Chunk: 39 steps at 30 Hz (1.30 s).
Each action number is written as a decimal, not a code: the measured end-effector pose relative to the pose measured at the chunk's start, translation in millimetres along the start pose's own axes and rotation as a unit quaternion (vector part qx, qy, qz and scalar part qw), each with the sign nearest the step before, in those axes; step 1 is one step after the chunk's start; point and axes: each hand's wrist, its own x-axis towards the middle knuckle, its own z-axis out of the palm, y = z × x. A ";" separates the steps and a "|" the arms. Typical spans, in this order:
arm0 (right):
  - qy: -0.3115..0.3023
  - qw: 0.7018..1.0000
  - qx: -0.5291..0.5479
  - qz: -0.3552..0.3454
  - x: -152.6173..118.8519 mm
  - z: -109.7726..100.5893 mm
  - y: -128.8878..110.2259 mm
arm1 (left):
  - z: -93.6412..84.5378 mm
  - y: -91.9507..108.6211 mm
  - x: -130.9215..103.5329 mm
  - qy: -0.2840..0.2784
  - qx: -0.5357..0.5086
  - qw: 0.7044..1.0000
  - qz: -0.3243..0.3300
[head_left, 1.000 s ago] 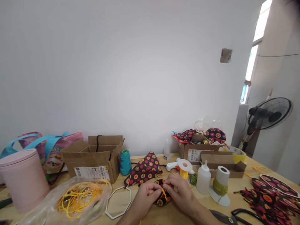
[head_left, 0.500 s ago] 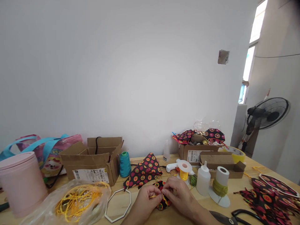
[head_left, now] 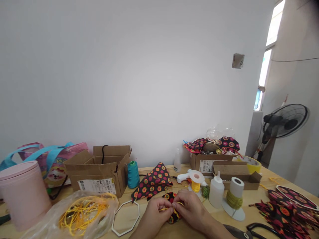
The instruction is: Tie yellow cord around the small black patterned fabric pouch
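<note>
My left hand is closed, thumb against forefinger, pinching a thin yellow cord. Close on its right, my right hand pinches the same cord, which shows as a small loop by its fingertips. Beneath both hands lies a small black fabric piece with red and yellow flower prints, partly hidden by the fingers. Behind it stands a folded cloth of similar print. A white octagonal frame lies flat to the left of my left hand.
Left are a plastic bag of yellow cord, an open carton, a pink canister and a teal thread cone. Right are a glue gun, a yellow cord spool, a white bottle, scissors and fabric scraps.
My right fingers have shifted slightly, and a yellow cord loop now shows more plainly beside them. My left hand stays almost where it was.
</note>
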 end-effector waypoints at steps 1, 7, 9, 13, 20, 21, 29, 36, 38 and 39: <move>0.003 1.000 -0.004 0.003 0.0 -0.3 -0.4 | -0.1 0.4 -0.3 0.000 0.002 1.000 0.002; 0.004 1.000 -0.015 0.013 -0.4 -1.6 -3.3 | 0.7 -3.9 2.2 0.009 0.001 1.000 -0.006; 0.001 1.000 -0.011 0.012 -0.8 -1.4 -3.6 | 1.1 -5.5 3.2 0.006 -0.003 1.000 -0.013; -0.003 1.000 0.003 0.009 -1.0 -1.4 -4.2 | 1.0 -6.8 2.9 -0.005 -0.005 1.000 -0.022; -0.002 1.000 0.004 0.012 0.7 -1.9 -4.0 | 0.3 -8.8 0.4 0.001 0.011 1.000 -0.026; -0.002 1.000 0.005 0.013 0.8 -1.8 -3.7 | 0.3 -9.1 0.2 0.002 0.012 1.000 -0.026; 0.000 1.000 -0.002 0.014 -0.5 1.1 0.3 | 0.2 -12.7 1.2 0.001 0.010 1.000 -0.022; 0.007 0.999 -0.027 0.018 -0.7 2.7 3.3 | 0.2 -12.5 0.7 0.013 -0.006 1.000 -0.018; 0.010 0.999 -0.022 0.021 -0.4 2.2 2.3 | 0.0 -12.4 1.5 0.014 -0.017 0.999 -0.023; 0.011 0.999 -0.021 0.025 -0.2 1.8 1.6 | -0.1 -12.4 2.3 0.013 -0.025 0.999 -0.026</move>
